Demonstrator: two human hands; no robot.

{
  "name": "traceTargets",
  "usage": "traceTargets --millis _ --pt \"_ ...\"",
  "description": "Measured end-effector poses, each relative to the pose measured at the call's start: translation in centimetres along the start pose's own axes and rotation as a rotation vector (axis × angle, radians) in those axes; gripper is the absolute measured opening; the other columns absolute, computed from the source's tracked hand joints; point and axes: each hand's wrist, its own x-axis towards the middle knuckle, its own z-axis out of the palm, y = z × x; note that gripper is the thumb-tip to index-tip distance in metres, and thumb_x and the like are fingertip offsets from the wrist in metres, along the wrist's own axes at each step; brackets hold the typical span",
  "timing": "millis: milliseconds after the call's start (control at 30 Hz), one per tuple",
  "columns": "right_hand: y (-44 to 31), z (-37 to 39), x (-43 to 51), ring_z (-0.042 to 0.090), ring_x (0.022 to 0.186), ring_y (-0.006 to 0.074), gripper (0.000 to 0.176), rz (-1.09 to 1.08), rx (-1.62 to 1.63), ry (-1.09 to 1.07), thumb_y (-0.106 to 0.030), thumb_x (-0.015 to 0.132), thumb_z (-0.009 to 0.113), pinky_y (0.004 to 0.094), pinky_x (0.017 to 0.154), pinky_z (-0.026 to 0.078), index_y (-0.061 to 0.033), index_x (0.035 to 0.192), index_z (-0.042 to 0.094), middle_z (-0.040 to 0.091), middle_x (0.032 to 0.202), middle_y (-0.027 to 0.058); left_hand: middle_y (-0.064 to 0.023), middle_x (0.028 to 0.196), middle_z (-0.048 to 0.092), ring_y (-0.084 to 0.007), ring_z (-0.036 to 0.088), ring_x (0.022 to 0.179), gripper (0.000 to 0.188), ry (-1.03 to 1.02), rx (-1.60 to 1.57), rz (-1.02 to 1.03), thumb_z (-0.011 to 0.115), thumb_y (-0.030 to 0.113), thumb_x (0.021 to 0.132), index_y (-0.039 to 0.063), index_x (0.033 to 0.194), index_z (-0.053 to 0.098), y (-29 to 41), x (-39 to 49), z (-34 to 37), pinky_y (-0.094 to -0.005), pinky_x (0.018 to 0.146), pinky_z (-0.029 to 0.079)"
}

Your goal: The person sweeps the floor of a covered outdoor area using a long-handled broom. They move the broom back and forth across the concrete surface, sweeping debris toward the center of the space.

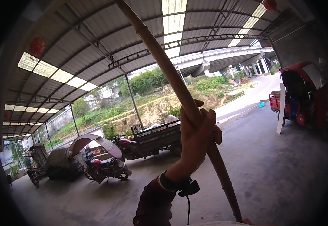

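A long bamboo pole (168, 67) slants across the view, from the roof at the upper left down to the bottom edge right of the middle. My left hand (196, 135) is wrapped around it near mid-length, fingers curled over the shaft. On that wrist, beyond a dark red sleeve (156, 202), sits a black strap with a small black device (189, 188) and a hanging cable. Only a sliver of my right hand (247, 221) shows at the bottom edge, against the pole's lower part; its fingers are hidden. The pole's upper end is out of view.
A motorcycle with a canopy (107, 166), a covered vehicle (60, 163) and a cargo tricycle (156, 139) stand on the left and ahead. A red cab tricycle (302, 96) and an upright white panel (281, 110) are on the right. Metal roof trusses (206, 38) span overhead.
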Motion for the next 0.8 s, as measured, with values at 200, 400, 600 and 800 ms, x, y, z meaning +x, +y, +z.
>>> traceTargets --millis 200,400,600,800 --pt "3.6 -0.7 0.9 0.047 0.055 0.0144 0.037 -0.071 0.026 0.161 -0.036 0.082 0.075 0.0368 0.055 0.042 -0.0042 0.069 0.060 0.051 0.056 0.0058 -0.0017 0.073 0.051 -0.0142 0.051 0.047 0.025 0.020 -0.087 -0.072 0.056 0.014 0.097 0.014 0.116 0.038 -0.9 0.1 -0.8 -0.0277 0.042 0.043" --pt "-4.5 -3.0 2.3 0.066 0.060 0.0323 0.030 -0.127 -0.241 0.437 -0.033 0.069 0.081 0.0415 0.057 0.049 -0.0050 0.073 0.069 0.061 0.060 0.0180 0.0035 0.062 0.044 -0.0084 0.042 0.041 0.012 0.030 -0.186 0.019 0.058 0.022 0.098 0.014 0.098 0.049 0.2 5.3 -3.3 -0.0232 0.034 0.035" --pt "-11.4 -6.0 2.4 0.062 0.058 0.0392 0.030 -0.244 -0.339 0.634 -0.027 0.068 0.080 0.0428 0.052 0.047 -0.0024 0.066 0.063 0.058 0.059 0.0201 0.0023 0.062 0.045 -0.0092 0.043 0.040 0.014 0.018 -0.205 0.099 0.059 0.020 0.096 0.013 0.095 0.047 1.1 8.5 -2.3 -0.0239 0.034 0.035" --pt "-15.0 -8.9 1.4 0.062 0.061 0.0399 0.024 -0.250 -0.276 0.807 -0.024 0.069 0.079 0.0434 0.052 0.046 -0.0043 0.066 0.066 0.059 0.061 0.0200 0.0062 0.058 0.041 -0.0075 0.039 0.039 0.012 -0.067 -0.241 0.133 0.056 0.012 0.094 0.013 0.087 0.046 2.0 12.9 -0.1 -0.0232 0.035 0.032"
